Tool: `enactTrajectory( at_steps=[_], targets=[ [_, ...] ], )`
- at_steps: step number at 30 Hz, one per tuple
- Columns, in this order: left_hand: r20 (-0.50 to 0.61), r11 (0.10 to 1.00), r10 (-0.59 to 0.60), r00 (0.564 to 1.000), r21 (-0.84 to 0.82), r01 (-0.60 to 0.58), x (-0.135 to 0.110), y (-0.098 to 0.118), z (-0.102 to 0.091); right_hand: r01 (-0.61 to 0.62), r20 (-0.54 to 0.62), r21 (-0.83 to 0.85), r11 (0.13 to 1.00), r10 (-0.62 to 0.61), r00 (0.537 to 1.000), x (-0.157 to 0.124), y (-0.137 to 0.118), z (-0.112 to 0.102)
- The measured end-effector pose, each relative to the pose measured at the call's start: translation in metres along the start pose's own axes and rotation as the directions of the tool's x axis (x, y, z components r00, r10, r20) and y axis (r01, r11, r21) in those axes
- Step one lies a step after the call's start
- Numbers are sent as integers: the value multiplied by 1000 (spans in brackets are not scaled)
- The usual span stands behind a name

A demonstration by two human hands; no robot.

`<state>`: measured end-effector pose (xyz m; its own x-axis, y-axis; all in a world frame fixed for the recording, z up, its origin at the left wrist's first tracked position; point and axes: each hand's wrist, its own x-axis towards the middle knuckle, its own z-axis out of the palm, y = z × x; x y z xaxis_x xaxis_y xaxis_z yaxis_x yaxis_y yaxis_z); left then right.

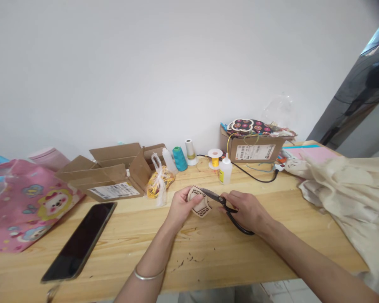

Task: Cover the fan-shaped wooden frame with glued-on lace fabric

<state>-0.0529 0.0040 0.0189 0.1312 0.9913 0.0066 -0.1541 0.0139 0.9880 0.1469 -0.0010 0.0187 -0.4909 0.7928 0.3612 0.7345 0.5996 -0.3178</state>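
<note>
Between thumb and fingers, my left hand (180,205) pinches a small, pale, fan-shaped cutout piece (202,209) with a dark lattice pattern along its edges. My right hand (246,209) grips black-handled scissors (213,195) near their pivot, one handle loop hanging below the palm. The scissors' blades point left, and their tips meet the upper edge of the cutout piece. Whether the blades are parted is too small to tell. Dark scraps (186,259) lie scattered on the wooden table (139,248) below my hands.
A phone (78,242), a pink patterned bag (34,202) and an opened cardboard box (113,172) are at left. Behind my hands stand a teal thread cone (180,159), a yellow thread spool (215,159) and a glue bottle (225,170). A filled box (255,149) and cream cloth (350,193) occupy the right.
</note>
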Motion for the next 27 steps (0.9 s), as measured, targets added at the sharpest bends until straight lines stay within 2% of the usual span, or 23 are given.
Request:
enactTrajectory(
  at_steps=[7,11,15,18,20,27],
  targets=[
    [4,1000,-5,1000,7,5,0,-1,0,0,23,-76,997,2,1000,-1,2,1],
    [10,1000,-6,1000,7,6,0,-2,0,-34,66,69,997,30,997,1,3,-1],
    [0,1000,-16,1000,18,16,0,0,-1,-73,57,261,963,60,997,3,9,-2],
    [-30,1000,-9,1000,2,9,-1,1,0,-85,60,318,944,70,996,3,13,-4],
    [-45,1000,3,999,-5,-3,-1,2,0,-66,63,298,952,49,997,3,14,-6],
    [-80,1000,15,997,-8,-15,0,4,0,-2,-2,54,999,2,1000,0,11,-5]
  ],
)
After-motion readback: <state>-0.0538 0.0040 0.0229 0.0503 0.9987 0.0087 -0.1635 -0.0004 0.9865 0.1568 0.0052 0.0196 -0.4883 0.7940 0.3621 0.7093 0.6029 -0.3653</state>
